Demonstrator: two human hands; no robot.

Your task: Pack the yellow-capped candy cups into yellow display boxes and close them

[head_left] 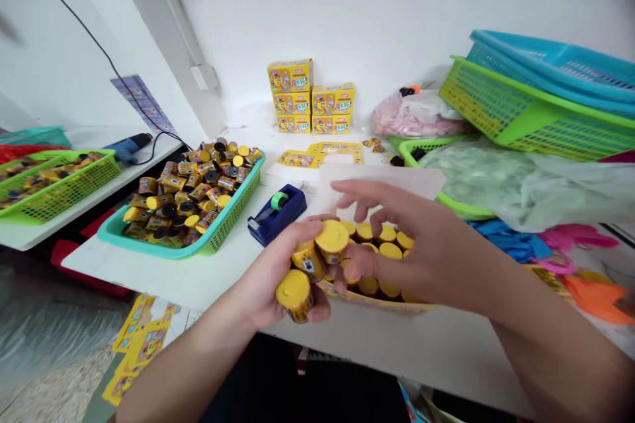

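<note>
- While the left hand [270, 271] held a cluster of canisters [308, 262] over the table's [213, 277] front part, its grip was clamped around them, at least three showing, two with yellow lids facing up!
- Across from it came the right hand [421, 238], palm down, its grip apart with the fingers spread and bent, right beside the cluster; whether a fingertip touched a canister, you could not tell.
- Under and behind that right hand sat an open carton [397, 306], packed with rows of upright canisters [391, 251], yellow lids up, partly hidden by the fingers.
- Just beyond the left hand, a blue tape dispenser [278, 219] stood at a slant, a green-centred roll [280, 200] in it.
- Off to the left, what a heap! A turquoise basket [237, 211] was piled with loose canisters [191, 182], some upright, some on their sides.
- Back by the wall, five printed yellow boxes [294, 104] stood stacked, three in one column and two in the next, with flat yellow cardboard [317, 154] lying in front.
- Over on the right, a green basket [526, 109] leaned with blue baskets [555, 69] on top, above cloudy plastic bags [486, 172].
</note>
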